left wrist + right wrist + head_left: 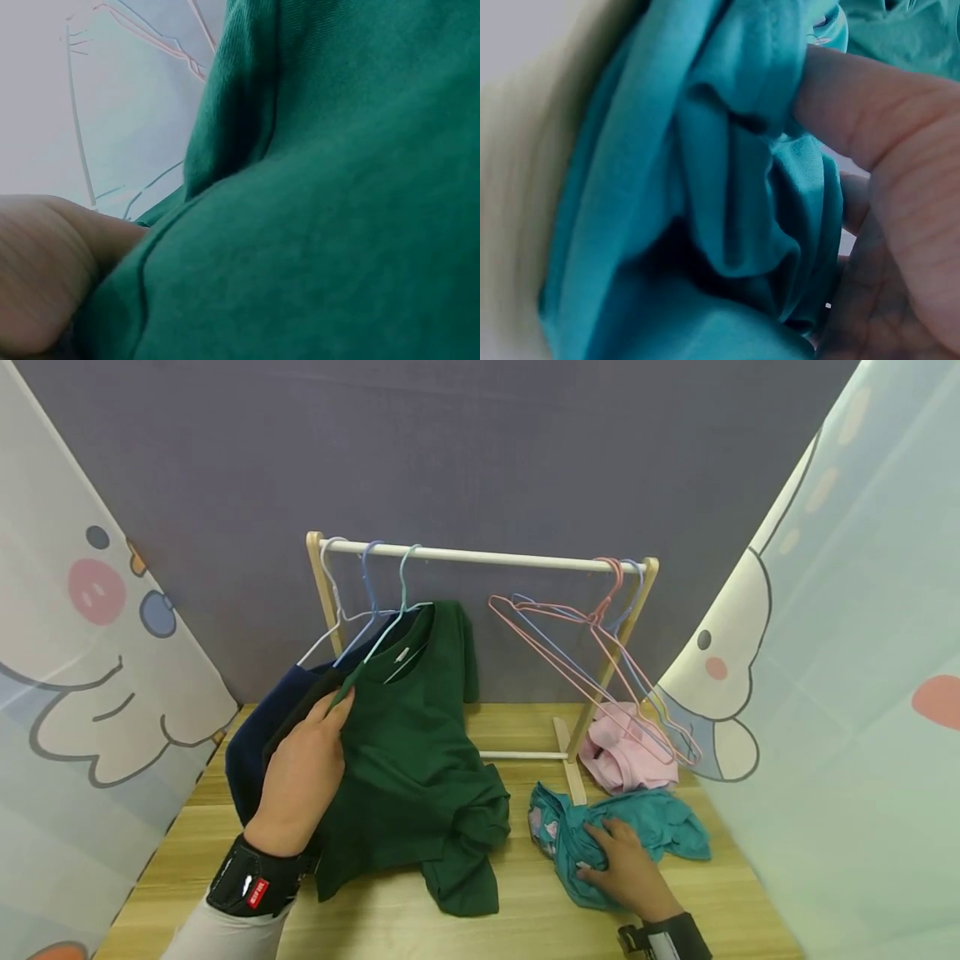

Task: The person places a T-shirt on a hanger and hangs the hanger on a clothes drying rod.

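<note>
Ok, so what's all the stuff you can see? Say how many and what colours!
Clothes rack: one, white and pale wood, on the table
Green shirt: one, dark green, rack's left
Dark clothes: two, navy and blackish, behind that shirt
Hangers with clothes: three, whitish, blue, mint, bar's left
Bare hangers: several overlapping, pink and blue, bar's right
Teal garment: one, teal, table's right
Pink garment: one, pink, behind the teal
Table: one, yellowish, underneath
Backdrop: one, grey, behind
Cartoon panels: two, pale, both sides
Wrist straps: two, black, on wrists
Left hand: one, gripping green shirt
Right hand: one, gripping teal garment

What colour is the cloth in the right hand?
Teal cloth, with a pinkish print at one end; head view best.
</note>
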Demonstrator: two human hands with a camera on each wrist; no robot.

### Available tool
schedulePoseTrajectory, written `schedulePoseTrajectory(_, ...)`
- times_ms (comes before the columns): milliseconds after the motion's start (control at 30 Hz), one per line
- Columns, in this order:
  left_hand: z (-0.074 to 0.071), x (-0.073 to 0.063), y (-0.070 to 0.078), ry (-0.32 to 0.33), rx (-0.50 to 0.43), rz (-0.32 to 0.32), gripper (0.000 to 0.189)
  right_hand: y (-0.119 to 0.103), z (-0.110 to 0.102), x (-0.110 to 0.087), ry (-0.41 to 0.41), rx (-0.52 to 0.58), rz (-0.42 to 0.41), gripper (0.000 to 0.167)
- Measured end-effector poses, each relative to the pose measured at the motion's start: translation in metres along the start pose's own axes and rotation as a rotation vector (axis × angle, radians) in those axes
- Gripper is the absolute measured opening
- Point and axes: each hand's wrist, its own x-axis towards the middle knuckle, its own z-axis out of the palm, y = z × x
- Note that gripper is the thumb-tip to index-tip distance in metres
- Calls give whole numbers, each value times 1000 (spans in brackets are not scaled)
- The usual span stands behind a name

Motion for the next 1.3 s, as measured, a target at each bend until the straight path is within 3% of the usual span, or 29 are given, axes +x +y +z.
schedulePoseTrajectory(533, -1, 2, -5, 20, 12, 9, 59, -42, 18, 9, -30, 47, -119, 71)
schedulePoseTrajectory(833, -7, 2, -10, 3, 31, -36, 59, -61, 25, 15, -49, 58, -182, 71)
schedulePoseTrajectory(1300, -7, 2, -11, -16, 24, -43, 58, -68, 29, 18, -60, 64, -189, 70)
